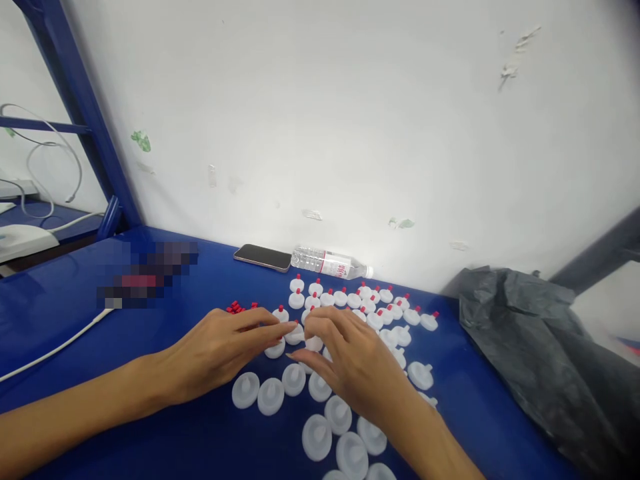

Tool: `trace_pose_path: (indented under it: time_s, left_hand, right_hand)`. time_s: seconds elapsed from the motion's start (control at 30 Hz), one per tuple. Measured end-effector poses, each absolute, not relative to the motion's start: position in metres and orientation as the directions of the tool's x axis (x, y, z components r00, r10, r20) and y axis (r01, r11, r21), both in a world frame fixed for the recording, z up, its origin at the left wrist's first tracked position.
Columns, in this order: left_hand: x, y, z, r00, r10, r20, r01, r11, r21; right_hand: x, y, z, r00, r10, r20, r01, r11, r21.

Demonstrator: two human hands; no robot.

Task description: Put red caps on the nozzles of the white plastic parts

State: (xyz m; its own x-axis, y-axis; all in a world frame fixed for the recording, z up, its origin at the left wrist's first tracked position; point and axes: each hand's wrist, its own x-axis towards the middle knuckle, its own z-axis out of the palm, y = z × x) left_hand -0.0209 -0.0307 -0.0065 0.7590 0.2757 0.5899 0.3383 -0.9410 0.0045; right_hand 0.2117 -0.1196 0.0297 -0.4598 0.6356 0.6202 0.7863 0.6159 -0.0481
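Many white round plastic caps with narrow spouts lie on the blue table, some bare, like the white cap (pixel 271 397) in front, others topped with small red tips, like the red-tipped cap (pixel 429 321) at the back right. My left hand (pixel 220 350) reaches in over the left side of the group. Its fingers are stretched out, with the fingertips close to a red-tipped cap, and its thumb is mostly hidden. My right hand (pixel 350 357) hovers over the middle caps. Its fingers are bent, thumb and forefinger apart, and no object shows between them. It hides several caps beneath it.
A small pile of red tips (pixel 235 307) lies beyond my left hand. Against the wall are a phone (pixel 263 257) and a clear bottle (pixel 330 262) on its side. A dark plastic bag (pixel 530 353) sits at right, a white cable (pixel 60 347) at left.
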Motion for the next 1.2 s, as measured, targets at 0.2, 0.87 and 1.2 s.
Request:
trace_pose_path:
  time_s: [0.2, 0.87, 1.2]
  left_hand:
    - [-0.018, -0.035, -0.003, 0.729, 0.181, 0.66, 0.221, -0.975, 0.024]
    - [-0.016, -0.033, -0.003, 0.731, 0.239, 0.64, 0.269, -0.962, 0.051]
    - [-0.017, -0.043, 0.005, 0.776, 0.308, 0.55, 0.258, -0.951, 0.168]
  right_hand:
    - [0.206, -0.121, 0.032, -0.51, 0.588, 0.627, 0.758, 0.652, 0.004]
    - [0.204, -0.123, 0.029, -0.554, 0.512, 0.657, 0.732, 0.675, 0.091]
    - [0.196, -0.126, 0.029, -0.526, 0.528, 0.667, 0.715, 0.699, 0.01]
